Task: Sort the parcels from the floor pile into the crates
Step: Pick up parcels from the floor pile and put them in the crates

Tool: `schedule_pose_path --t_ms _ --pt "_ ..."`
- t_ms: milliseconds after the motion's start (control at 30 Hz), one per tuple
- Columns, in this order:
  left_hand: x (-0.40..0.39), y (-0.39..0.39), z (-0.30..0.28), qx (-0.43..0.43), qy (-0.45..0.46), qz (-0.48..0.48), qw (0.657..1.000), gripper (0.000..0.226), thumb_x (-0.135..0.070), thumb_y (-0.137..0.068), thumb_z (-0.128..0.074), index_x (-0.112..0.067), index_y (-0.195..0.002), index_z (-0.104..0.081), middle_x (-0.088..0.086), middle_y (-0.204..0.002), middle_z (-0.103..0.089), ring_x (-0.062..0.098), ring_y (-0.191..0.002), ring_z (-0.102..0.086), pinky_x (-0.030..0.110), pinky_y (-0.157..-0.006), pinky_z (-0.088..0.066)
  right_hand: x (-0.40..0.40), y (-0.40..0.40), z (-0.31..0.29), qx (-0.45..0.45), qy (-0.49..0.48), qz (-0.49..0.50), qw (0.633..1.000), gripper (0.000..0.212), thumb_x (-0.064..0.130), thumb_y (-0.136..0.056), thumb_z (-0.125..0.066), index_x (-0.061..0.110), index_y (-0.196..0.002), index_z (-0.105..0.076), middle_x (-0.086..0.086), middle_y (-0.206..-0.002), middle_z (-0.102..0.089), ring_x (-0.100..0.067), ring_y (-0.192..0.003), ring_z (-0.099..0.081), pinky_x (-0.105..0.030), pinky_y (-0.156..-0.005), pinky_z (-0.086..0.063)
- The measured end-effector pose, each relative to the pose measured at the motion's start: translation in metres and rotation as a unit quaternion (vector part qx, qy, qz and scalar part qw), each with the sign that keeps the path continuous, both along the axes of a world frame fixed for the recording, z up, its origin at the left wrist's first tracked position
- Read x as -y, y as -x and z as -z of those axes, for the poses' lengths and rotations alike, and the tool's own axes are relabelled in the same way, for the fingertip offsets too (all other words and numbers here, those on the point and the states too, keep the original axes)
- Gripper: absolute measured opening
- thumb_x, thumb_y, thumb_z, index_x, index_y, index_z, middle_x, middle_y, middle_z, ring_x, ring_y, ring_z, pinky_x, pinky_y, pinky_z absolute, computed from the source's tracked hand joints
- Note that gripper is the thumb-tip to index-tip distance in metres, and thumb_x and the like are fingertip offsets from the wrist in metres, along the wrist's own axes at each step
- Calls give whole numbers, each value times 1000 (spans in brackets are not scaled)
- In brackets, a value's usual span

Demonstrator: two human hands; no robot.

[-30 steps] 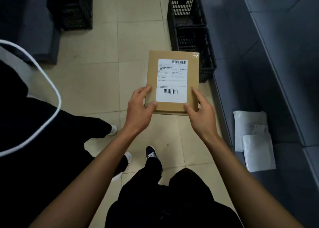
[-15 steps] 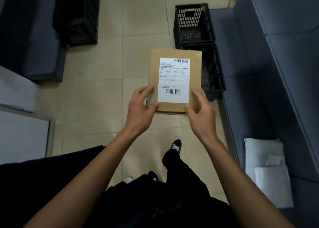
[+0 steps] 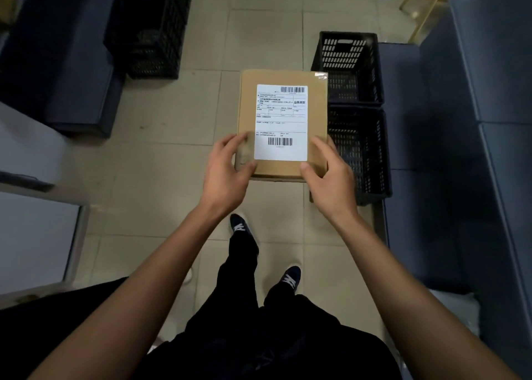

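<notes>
A flat brown cardboard parcel (image 3: pixel 247 106) with a white shipping label sits in front of me at chest height, label up. My left hand (image 3: pixel 226 175) grips its near left corner, thumb on top. My right hand (image 3: pixel 331 178) grips the near right corner the same way. Two black plastic crates stand in a row on the floor to the right: the near crate (image 3: pixel 362 155) partly behind the parcel, the far crate (image 3: pixel 348 65) beyond it. A third black crate (image 3: pixel 149 31) stands at the upper left.
Dark blue upholstered seating (image 3: pixel 466 149) runs along the right side, a matching block (image 3: pixel 57 71) at the left. A white cabinet (image 3: pixel 31 207) is at the left edge. My feet in dark shoes stand on the beige tiled floor (image 3: pixel 161 178).
I have walked forward: the two right-hand crates are closer and lower in view. The white packets on the right seat have slid out of sight. Both hands keep the same hold.
</notes>
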State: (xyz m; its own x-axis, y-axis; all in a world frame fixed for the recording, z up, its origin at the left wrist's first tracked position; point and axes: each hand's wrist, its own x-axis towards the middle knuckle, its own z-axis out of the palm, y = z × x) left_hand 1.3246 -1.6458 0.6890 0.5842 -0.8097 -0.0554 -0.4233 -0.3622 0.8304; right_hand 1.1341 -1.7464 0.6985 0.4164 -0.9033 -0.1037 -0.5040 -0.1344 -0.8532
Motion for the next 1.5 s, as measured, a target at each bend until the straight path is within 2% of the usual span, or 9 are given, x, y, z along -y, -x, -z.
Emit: schedule_pose_path --t_ms 100,367,533,700,867,1000,1167,1300,1500 --pt "30 -37 5 -7 1 -1 1000 58 -17 -91 -71 -22 -146 -54 -1 -143 -51 14 -128 -49 43 -111 -44 31 -38 2 2 1 -8 1000 57 21 -92 -65 34 -146 -51 2 -160 -40 -2 -149 -28 -32 -122 -30" --pt "113 -126 -2 -23 17 19 999 57 -15 -91 -71 -22 -145 -55 0 -140 -52 16 -127 -50 42 -112 -42 101 -124 -19 2 7 19 1000 60 13 -93 -67 29 -148 -51 7 -156 -42 -3 -149 -27 -31 -123 -29" --pt "163 -161 -16 -14 22 47 999 57 -12 -91 -70 -21 -145 -54 0 -139 -52 9 -125 -47 37 -113 -41 136 -159 -23 1 26 59 998 61 14 -93 -67 32 -149 -50 8 -159 -38 3 -147 -24 -24 -122 -26" --pt "226 -185 -3 -17 10 83 996 58 -14 -90 -70 -21 -146 -54 -1 -140 -51 7 -123 -48 43 -108 -46 185 -178 -7 -1 7 98 995 60 15 -94 -66 30 -149 -50 4 -162 -37 -2 -150 -25 -27 -123 -26" --pt "309 -210 9 -3 -18 117 993 59 -20 -88 -70 -21 -145 -54 -3 -141 -51 14 -126 -52 47 -106 -48 259 -188 12 5 -8 104 995 57 21 -93 -69 23 -148 -52 -4 -158 -42 -9 -149 -33 -32 -122 -30" --pt "373 -231 11 14 -44 139 989 61 -28 -86 -68 -25 -145 -53 -4 -141 -51 17 -128 -52 50 -105 -49 321 -204 21 -5 -28 119 992 59 23 -91 -70 27 -147 -52 -2 -161 -36 -4 -146 -32 -19 -120 -25" --pt "440 -252 3 15 -44 159 986 59 -24 -88 -69 -22 -145 -54 -3 -140 -50 16 -128 -50 48 -105 -49 376 -223 20 10 -27 141 990 59 23 -92 -72 24 -147 -53 -3 -160 -38 -5 -147 -31 -30 -123 -28" --pt "487 -263 -3 22 -47 182 982 59 -19 -90 -71 -21 -146 -53 -2 -141 -50 15 -127 -50 46 -105 -49 415 -233 17 19 -22 162 986 58 23 -91 -73 25 -146 -55 -2 -159 -41 4 -142 -32 -28 -122 -30" --pt "566 -290 5 20 -50 214 975 60 -15 -89 -73 -20 -146 -53 -1 -140 -50 15 -125 -51 42 -107 -48 476 -257 20 16 -39 196 980 58 20 -90 -74 23 -145 -56 -1 -158 -41 1 -144 -33 -32 -121 -33"
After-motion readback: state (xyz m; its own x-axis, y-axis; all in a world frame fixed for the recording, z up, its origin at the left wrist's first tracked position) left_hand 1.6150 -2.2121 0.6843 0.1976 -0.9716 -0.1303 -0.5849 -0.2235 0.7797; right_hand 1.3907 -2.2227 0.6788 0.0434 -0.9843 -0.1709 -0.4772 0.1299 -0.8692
